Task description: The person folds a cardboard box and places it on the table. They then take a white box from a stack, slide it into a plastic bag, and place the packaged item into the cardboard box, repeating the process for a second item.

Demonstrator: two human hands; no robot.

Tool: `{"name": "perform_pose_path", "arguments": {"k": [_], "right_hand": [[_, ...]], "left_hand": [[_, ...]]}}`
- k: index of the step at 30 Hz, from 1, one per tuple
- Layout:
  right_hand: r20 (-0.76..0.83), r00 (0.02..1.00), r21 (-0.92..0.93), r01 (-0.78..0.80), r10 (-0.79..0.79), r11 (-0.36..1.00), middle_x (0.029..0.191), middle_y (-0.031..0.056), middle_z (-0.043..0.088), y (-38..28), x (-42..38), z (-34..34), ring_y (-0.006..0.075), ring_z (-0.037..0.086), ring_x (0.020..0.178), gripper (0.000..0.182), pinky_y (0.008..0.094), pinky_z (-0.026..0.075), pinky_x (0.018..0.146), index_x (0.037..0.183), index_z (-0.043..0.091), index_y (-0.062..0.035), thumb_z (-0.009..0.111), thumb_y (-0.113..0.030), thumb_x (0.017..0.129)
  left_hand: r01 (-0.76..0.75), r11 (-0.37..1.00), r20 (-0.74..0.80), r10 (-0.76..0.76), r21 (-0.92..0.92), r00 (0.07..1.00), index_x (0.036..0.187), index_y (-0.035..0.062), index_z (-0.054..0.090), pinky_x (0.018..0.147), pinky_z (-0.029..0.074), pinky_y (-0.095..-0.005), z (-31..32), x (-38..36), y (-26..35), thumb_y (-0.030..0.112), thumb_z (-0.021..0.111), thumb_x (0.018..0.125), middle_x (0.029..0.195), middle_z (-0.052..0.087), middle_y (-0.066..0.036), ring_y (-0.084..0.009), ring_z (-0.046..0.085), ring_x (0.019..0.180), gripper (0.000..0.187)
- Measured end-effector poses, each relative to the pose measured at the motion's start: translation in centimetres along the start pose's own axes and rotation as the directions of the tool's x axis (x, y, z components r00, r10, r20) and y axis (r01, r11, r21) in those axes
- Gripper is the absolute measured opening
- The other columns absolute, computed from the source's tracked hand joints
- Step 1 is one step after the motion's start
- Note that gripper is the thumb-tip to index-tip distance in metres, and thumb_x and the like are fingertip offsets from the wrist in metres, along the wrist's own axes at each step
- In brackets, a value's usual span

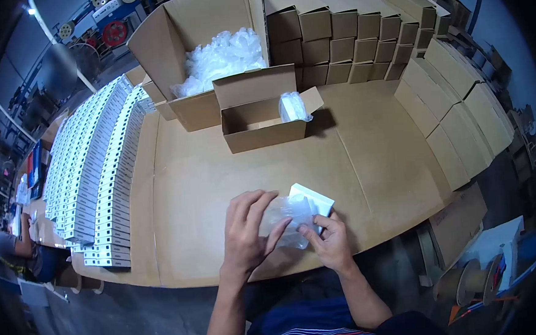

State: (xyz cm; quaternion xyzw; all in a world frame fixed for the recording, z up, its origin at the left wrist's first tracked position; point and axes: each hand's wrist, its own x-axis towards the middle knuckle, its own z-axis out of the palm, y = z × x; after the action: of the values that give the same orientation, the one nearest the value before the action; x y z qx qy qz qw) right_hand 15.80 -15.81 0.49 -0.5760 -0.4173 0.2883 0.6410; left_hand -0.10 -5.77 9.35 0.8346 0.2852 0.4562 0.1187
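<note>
Near the front edge of the table, my left hand (pixel 245 231) is closed on a clear plastic bag (pixel 289 212), its fingers curled over the bag's left side. My right hand (pixel 329 242) grips a small white box (pixel 315 199), with the thumb against the bag. The bag overlaps the left part of the box in this view. Farther back stands an open brown carton (pixel 266 137). Inside it, at the right end, is a white box wrapped in clear plastic (pixel 293 107).
A large carton (pixel 200 113) full of clear plastic bags (pixel 227 56) stands behind. Long stacks of white boxes (pixel 90 172) line the left side. Brown cartons (pixel 346 34) are piled at the back, more cartons (pixel 460 106) at right. A person (pixel 24 247) sits far left.
</note>
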Motion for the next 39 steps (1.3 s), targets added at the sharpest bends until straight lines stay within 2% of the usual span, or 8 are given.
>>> {"name": "perform_pose_path", "arguments": {"k": [7,10,12,16,21,28,32,39], "right_hand": [[0.183,0.983,-0.349,0.055,0.010,0.935,0.104,0.0200,0.064,-3.2,0.4,-1.7,0.0285,0.066,0.093,0.023,0.0359,0.051,0.077,0.092,0.073,0.0026,0.082,-0.018,0.086],[0.140,0.990,-0.179,-0.004,0.030,0.984,0.100,0.0169,0.063,-1.9,0.2,-1.6,0.0249,0.063,0.086,0.023,0.0344,0.050,0.074,0.091,0.073,0.0018,0.081,-0.019,0.089],[0.088,0.995,-0.173,-0.020,0.036,0.985,0.095,0.0143,0.062,-1.2,0.2,-1.7,0.0220,0.060,0.079,0.021,0.0336,0.048,0.069,0.092,0.074,0.0013,0.079,-0.019,0.090],[0.026,0.999,-0.197,-0.029,0.035,0.980,0.089,0.0090,0.059,-0.5,0.2,-1.5,0.0163,0.053,0.072,0.020,0.0321,0.043,0.063,0.094,0.075,-0.0001,0.077,-0.020,0.093],[-0.033,0.994,-0.155,-0.109,0.105,0.982,0.089,0.0074,0.059,-0.9,0.2,-1.4,0.0143,0.051,0.079,0.024,0.0298,0.042,0.068,0.095,0.075,-0.0007,0.075,-0.025,0.096],[-0.071,0.996,-0.083,-0.057,0.052,0.995,0.087,0.0067,0.058,0.4,-0.1,-1.7,0.0165,0.051,0.081,0.026,0.0317,0.042,0.071,0.097,0.075,-0.0009,0.071,-0.027,0.098],[-0.037,0.998,-0.163,-0.052,0.047,0.985,0.087,0.0073,0.058,0.0,-0.5,-1.4,0.0162,0.050,0.081,0.025,0.0322,0.042,0.071,0.097,0.075,0.0002,0.071,-0.025,0.098],[-0.031,0.997,0.168,-0.058,0.064,0.984,0.124,0.0114,0.068,-0.8,1.5,-3.8,0.0174,0.060,0.118,0.030,0.0304,0.045,0.103,0.128,0.065,0.0012,0.054,-0.005,0.101]], "left_hand": [[0.006,0.999,0.139,-0.013,0.046,0.990,0.089,0.0051,0.063,0.085,0.046,-0.0346,1.4,1.2,-1.2,0.009,0.079,0.087,0.080,0.064,-0.005,-0.0209,0.059,0.067,0.017],[0.373,0.839,-0.136,-0.455,-0.396,0.880,0.099,0.0029,0.062,0.090,0.047,-0.0364,2.7,0.9,-1.4,0.010,0.076,0.090,0.089,0.064,-0.009,-0.0210,0.062,0.081,0.019],[0.266,0.700,-0.256,-0.546,-0.663,0.798,0.121,0.0024,0.048,0.094,0.047,-0.0364,3.9,-0.6,-3.1,0.013,0.068,0.098,0.115,0.055,-0.010,-0.0200,0.057,0.099,0.033],[0.599,0.208,0.384,-0.600,-0.773,0.702,0.129,0.0018,0.049,0.093,0.051,-0.0346,3.6,-5.3,-1.7,0.010,0.063,0.102,0.116,0.058,-0.008,-0.0171,0.059,0.111,0.032],[0.647,-0.036,0.546,-0.573,-0.762,0.612,0.112,0.0002,0.061,0.062,0.049,-0.0230,2.8,-4.8,-0.5,0.000,0.071,0.094,0.093,0.064,-0.003,-0.0070,0.059,0.070,0.020],[0.496,-0.073,0.446,-0.563,-0.865,0.695,0.126,-0.0019,0.054,0.076,0.051,-0.0255,2.0,-6.4,-2.8,0.002,0.077,0.088,0.104,0.060,-0.005,-0.0085,0.058,0.091,0.045],[0.654,0.357,0.508,-0.424,-0.667,0.750,0.136,-0.0040,0.051,0.102,0.049,-0.0353,1.8,-3.9,-2.1,0.008,0.085,0.082,0.126,0.063,-0.012,-0.0183,0.059,0.118,0.065],[0.641,0.606,0.406,-0.496,-0.471,0.767,0.107,-0.0037,0.067,0.083,0.057,-0.0300,3.0,-4.2,-1.1,0.008,0.086,0.083,0.097,0.073,-0.009,-0.0156,0.071,0.091,0.032]]}}
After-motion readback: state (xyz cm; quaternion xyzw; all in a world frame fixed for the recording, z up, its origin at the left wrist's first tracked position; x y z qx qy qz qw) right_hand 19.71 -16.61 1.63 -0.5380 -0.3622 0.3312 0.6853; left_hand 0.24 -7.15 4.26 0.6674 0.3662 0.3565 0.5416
